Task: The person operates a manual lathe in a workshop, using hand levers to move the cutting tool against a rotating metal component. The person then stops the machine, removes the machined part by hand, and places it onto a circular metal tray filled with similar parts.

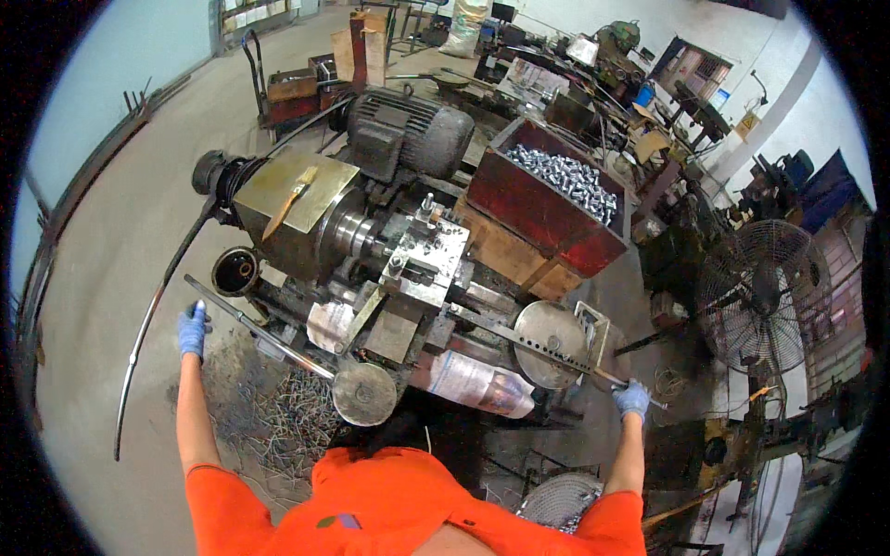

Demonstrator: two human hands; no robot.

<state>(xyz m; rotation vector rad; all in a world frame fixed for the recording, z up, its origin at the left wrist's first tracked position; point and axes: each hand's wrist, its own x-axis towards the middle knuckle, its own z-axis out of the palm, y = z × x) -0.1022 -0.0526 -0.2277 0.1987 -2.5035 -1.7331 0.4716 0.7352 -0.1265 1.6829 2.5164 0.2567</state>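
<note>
My left hand (193,331), in a blue glove, is raised at the left, beside the outer end of a long steel lever rod (269,338). Its fingers are closed, with a small bright spot at the tips; what it holds is too small to name. My right hand (632,399), gloved in blue too, is closed around the end of a lever bar (533,340) with a row of holes. That bar runs to the steel tool slide (428,259) of a lathe-like machine. Facing the slide is a shiny round chuck (354,233).
A red bin (547,218) of small metal parts sits behind the slide. A brush (290,199) lies on the machine's headstock. Metal scraps (295,422) cover the floor at left. A round disc (364,393) stands near my body; a large fan (762,296) is at right.
</note>
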